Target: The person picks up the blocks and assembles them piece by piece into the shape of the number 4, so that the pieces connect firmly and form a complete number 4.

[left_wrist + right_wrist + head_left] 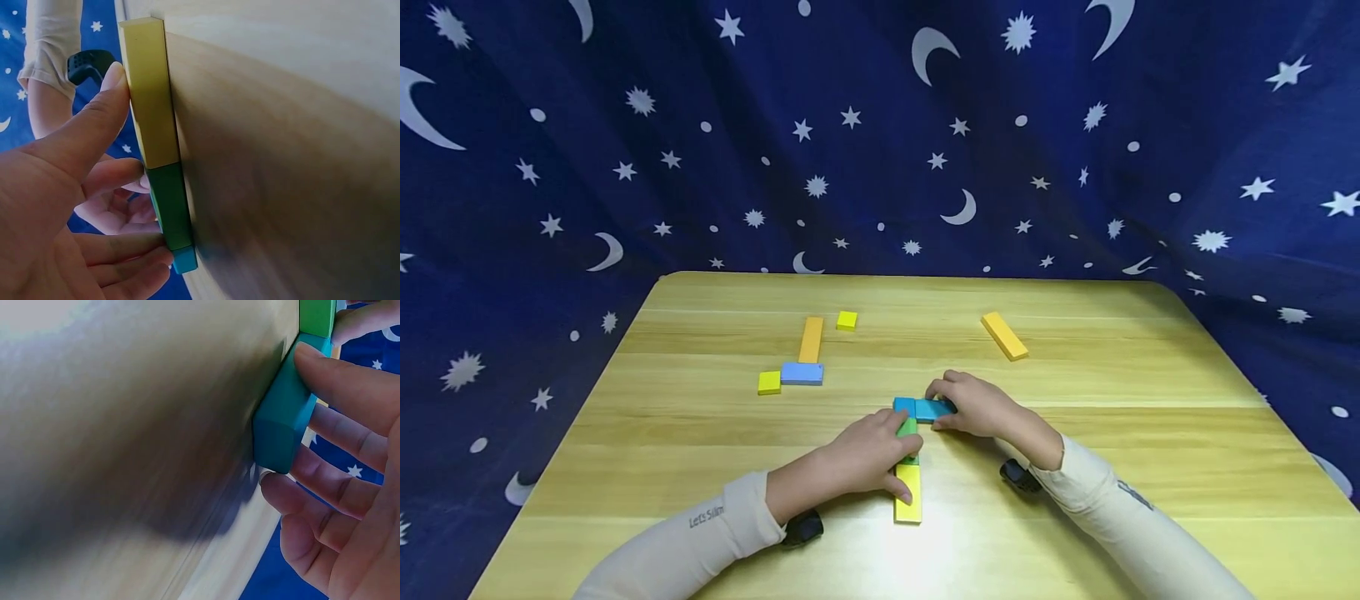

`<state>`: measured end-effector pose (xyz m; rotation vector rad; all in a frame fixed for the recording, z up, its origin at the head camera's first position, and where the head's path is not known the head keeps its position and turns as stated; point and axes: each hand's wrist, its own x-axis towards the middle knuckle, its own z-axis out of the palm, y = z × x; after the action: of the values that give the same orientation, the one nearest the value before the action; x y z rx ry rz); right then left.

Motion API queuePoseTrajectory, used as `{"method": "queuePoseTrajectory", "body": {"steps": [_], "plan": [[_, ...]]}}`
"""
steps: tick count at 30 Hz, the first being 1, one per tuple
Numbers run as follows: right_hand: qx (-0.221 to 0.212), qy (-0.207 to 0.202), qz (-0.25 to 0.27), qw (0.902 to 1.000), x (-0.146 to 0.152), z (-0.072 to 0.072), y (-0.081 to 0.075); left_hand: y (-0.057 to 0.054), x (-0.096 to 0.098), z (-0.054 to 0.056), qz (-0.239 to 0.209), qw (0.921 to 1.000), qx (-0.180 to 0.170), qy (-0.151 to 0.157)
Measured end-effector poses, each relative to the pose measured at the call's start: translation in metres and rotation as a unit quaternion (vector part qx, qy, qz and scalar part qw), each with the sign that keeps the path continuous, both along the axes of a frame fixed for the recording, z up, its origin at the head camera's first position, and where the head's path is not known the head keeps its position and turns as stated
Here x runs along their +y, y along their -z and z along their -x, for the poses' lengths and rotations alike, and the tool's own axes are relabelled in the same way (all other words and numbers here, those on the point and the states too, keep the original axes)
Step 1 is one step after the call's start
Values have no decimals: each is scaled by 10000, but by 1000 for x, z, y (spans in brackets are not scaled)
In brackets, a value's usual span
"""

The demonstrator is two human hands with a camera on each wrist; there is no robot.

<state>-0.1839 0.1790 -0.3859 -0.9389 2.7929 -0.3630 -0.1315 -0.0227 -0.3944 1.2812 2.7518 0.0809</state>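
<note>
In the head view a yellow block (907, 504), a green block (910, 427) and a small blue block (904, 406) form a line on the table. From the blue end another blue block (929, 409) extends to the right. My left hand (872, 454) lies over the line, thumb on the yellow block (150, 94) and other fingers touching near the green block (172, 206) and the blue end. My right hand (981, 406) pinches the right-hand blue block (284, 406), with its thumb on the near side and fingers around the far side and end.
At the back left, an orange block (811, 339) meets a periwinkle-blue block (802, 373), with a yellow square (769, 382) beside it. Another yellow square (847, 321) lies farther back. An orange block (1004, 336) sits at the back right, before a starry curtain (880, 167).
</note>
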Motion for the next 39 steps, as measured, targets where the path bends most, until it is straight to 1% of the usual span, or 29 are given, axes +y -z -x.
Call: {"method": "queuePoseTrajectory", "body": {"steps": [8,16,23,29,33,39], "plan": [[33,49,-35,10000,0,2,-6,-4,1,3,7,9999,114,30],[37,120,-57,9999,0,3,-8,-7,1,3,-32,9998,190,25],[2,94,-31,10000,1,2,-6,-6,1,1,-136,9999,49,7],[6,102,8,9999,3,0,-5,-6,2,0,-119,9999,91,23],[-5,136,58,9999,3,-2,-2,-5,1,-3,-136,9998,123,53],[-7,97,137,9999,3,-8,4,-3,0,-9,-116,9999,36,80]]}}
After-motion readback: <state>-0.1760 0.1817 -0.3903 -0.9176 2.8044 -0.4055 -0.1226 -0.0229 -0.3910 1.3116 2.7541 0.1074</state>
